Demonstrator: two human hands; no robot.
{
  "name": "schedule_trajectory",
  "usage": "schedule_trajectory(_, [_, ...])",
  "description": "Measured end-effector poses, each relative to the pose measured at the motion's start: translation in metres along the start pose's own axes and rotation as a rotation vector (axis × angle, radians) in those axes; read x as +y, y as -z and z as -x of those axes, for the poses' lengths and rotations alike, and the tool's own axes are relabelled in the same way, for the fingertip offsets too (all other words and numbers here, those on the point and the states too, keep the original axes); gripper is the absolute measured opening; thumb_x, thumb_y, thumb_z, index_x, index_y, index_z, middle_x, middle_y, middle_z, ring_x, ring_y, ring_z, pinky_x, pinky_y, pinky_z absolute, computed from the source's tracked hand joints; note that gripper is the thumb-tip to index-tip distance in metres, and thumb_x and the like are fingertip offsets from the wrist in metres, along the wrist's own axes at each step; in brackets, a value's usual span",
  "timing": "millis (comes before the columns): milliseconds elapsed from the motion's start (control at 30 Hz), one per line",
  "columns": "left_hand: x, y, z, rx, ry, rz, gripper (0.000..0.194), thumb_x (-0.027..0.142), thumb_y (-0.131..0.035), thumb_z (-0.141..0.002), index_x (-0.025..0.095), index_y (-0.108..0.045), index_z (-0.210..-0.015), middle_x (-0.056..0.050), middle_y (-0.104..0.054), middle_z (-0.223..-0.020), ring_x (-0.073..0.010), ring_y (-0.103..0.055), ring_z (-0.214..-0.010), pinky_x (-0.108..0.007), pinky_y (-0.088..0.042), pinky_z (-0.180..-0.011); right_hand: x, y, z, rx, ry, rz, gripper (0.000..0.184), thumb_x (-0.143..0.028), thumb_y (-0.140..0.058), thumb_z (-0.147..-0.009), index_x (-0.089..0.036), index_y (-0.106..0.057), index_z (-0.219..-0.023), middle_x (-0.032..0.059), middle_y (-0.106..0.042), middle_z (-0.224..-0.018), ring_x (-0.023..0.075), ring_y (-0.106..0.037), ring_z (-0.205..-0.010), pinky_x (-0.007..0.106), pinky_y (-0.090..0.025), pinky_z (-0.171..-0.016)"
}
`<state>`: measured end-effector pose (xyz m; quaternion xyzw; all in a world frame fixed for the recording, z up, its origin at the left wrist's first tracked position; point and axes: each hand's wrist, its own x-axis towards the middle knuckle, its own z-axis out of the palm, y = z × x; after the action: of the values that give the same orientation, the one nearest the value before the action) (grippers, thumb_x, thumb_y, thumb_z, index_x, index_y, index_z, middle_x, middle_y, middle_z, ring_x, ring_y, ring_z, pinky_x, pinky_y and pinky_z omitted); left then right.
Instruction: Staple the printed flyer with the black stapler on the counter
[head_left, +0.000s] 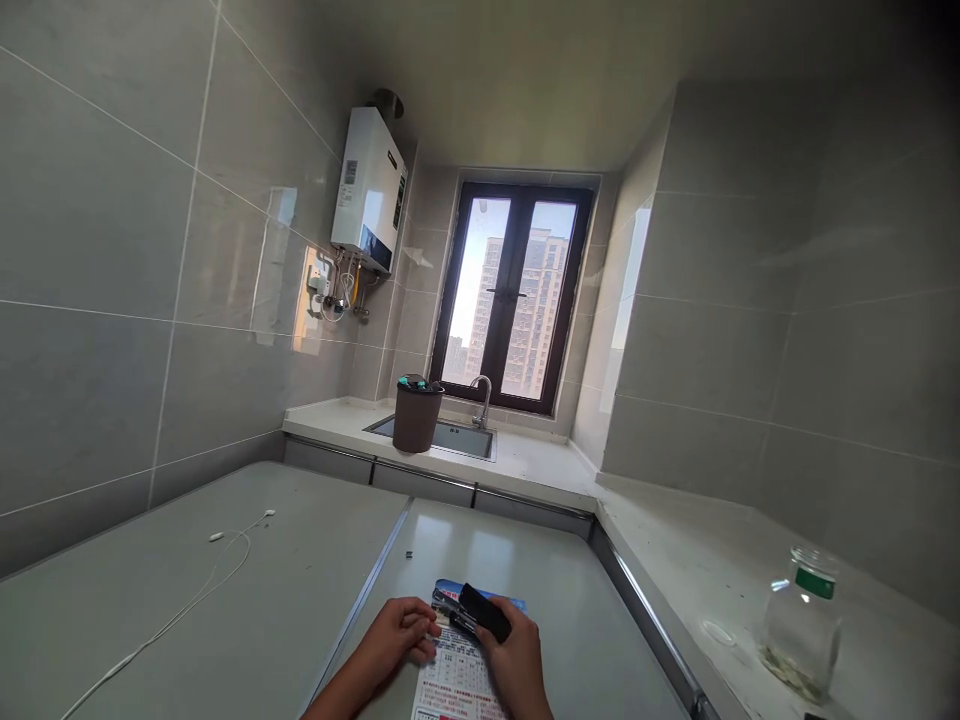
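A black stapler [484, 614] is in my right hand [517, 655], which is wrapped round its rear end. The top arm of the stapler is raised and its metal inner part shows. My left hand [401, 632] is beside the front end of the stapler, fingers curled inward; whether something small is between them I cannot make out. Under both lies a printed sheet [457, 685] with a blue top edge and red and black text. A small dark piece, like a short strip of staples [409, 553], rests on the table farther ahead.
A white cable [180, 607] trails over the left part of the grey table [315, 560]. A glass jar [802, 630] with a green label and a clear lid-like disc [718, 633] are on the right counter. Ahead, a brown bin [416, 418] stands by the sink [469, 440].
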<state>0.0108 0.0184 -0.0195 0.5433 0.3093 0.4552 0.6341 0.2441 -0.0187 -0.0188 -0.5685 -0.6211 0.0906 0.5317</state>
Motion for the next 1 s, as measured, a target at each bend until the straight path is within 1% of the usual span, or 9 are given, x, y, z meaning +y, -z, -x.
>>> schedule_trajectory(233, [-0.01, 0.001, -0.003, -0.058, 0.008, -0.114, 0.045, 0.05, -0.082, -0.07, 0.017, -0.06, -0.093, -0.004, -0.076, -0.079, -0.0136, -0.067, -0.048, -0.018, -0.04, -0.04, 0.013, -0.011, 0.006, 0.045, 0.079, 0.095, 0.032, -0.032, -0.077, -0.072, -0.024, -0.077, -0.103, 0.0094, -0.078, -0.102, 0.0346, -0.072, -0.095, 0.047, -0.056, -0.086])
schedule_trajectory(367, [-0.008, 0.0, 0.0, -0.126, -0.013, -0.153, 0.044, 0.049, -0.077, -0.077, 0.019, -0.057, -0.1, -0.005, -0.079, -0.086, -0.008, -0.056, -0.036, -0.017, -0.03, -0.033, 0.004, -0.003, 0.003, 0.032, 0.164, 0.16, 0.03, -0.031, -0.075, -0.078, -0.023, -0.074, -0.107, 0.0096, -0.076, -0.103, 0.0325, -0.071, -0.094, 0.045, -0.057, -0.083])
schedule_trajectory(433, [-0.005, -0.002, 0.003, -0.142, -0.026, -0.157, 0.044, 0.049, -0.076, -0.078, 0.019, -0.057, -0.104, -0.004, -0.078, -0.083, -0.0051, -0.047, -0.031, -0.017, -0.026, -0.032, -0.009, 0.004, 0.003, 0.061, 0.264, 0.216, 0.033, -0.029, -0.071, -0.083, -0.025, -0.069, -0.116, 0.0095, -0.073, -0.114, 0.0314, -0.068, -0.104, 0.045, -0.056, -0.089])
schedule_trajectory(500, [0.0, -0.003, 0.006, -0.144, -0.037, -0.163, 0.047, 0.049, -0.076, -0.079, 0.018, -0.058, -0.109, -0.001, -0.076, -0.077, -0.0036, -0.04, -0.029, -0.017, -0.022, -0.032, -0.025, 0.01, 0.005, 0.08, 0.419, 0.266, 0.034, -0.027, -0.065, -0.089, -0.027, -0.064, -0.123, 0.0084, -0.069, -0.123, 0.0297, -0.065, -0.111, 0.046, -0.053, -0.095])
schedule_trajectory(600, [0.011, -0.004, 0.012, -0.181, -0.023, -0.175, 0.054, 0.049, -0.077, -0.08, 0.018, -0.057, -0.12, 0.004, -0.07, -0.068, -0.0024, -0.033, -0.03, -0.017, -0.019, -0.032, -0.046, 0.011, 0.011, -0.021, 0.703, 0.31, 0.032, -0.024, -0.061, -0.09, -0.028, -0.061, -0.122, 0.0065, -0.069, -0.124, 0.0275, -0.065, -0.109, 0.046, -0.05, -0.098])
schedule_trajectory(700, [0.02, -0.005, 0.018, -0.274, -0.003, -0.128, 0.056, 0.049, -0.076, -0.083, 0.019, -0.056, -0.126, 0.01, -0.055, -0.058, -0.0021, -0.028, -0.032, -0.017, -0.019, -0.032, -0.059, 0.003, 0.017, -0.132, 0.91, 0.32, 0.029, -0.025, -0.06, -0.089, -0.026, -0.06, -0.118, 0.0061, -0.073, -0.118, 0.0259, -0.067, -0.1, 0.044, -0.049, -0.097])
schedule_trajectory(767, [0.023, -0.005, 0.021, -0.313, 0.002, -0.094, 0.054, 0.046, -0.076, -0.083, 0.02, -0.056, -0.127, 0.012, -0.046, -0.055, -0.0023, -0.026, -0.033, -0.016, -0.02, -0.031, -0.062, -0.002, 0.018, -0.14, 0.984, 0.32, 0.023, -0.021, -0.055, -0.092, -0.025, -0.06, -0.114, 0.0053, -0.075, -0.107, 0.0233, -0.067, -0.088, 0.041, -0.049, -0.092])
schedule_trajectory(867, [0.022, -0.006, 0.023, -0.355, 0.018, -0.095, 0.053, 0.041, -0.078, -0.082, 0.021, -0.057, -0.126, 0.013, -0.042, -0.055, -0.0022, -0.024, -0.032, -0.016, -0.021, -0.031, -0.062, -0.006, 0.017, -0.105, 1.027, 0.331, 0.02, -0.015, -0.046, -0.095, -0.023, -0.059, -0.108, 0.0043, -0.075, -0.093, 0.0206, -0.066, -0.078, 0.036, -0.047, -0.084])
schedule_trajectory(1000, [0.021, -0.006, 0.023, -0.377, 0.018, -0.101, 0.05, 0.034, -0.077, -0.082, 0.022, -0.058, -0.126, 0.013, -0.043, -0.053, -0.0024, -0.024, -0.031, -0.016, -0.019, -0.031, -0.062, -0.008, 0.018, -0.088, 1.067, 0.339, 0.019, -0.018, -0.041, -0.099, -0.023, -0.059, -0.102, 0.0035, -0.072, -0.085, 0.0198, -0.063, -0.072, 0.034, -0.044, -0.077])
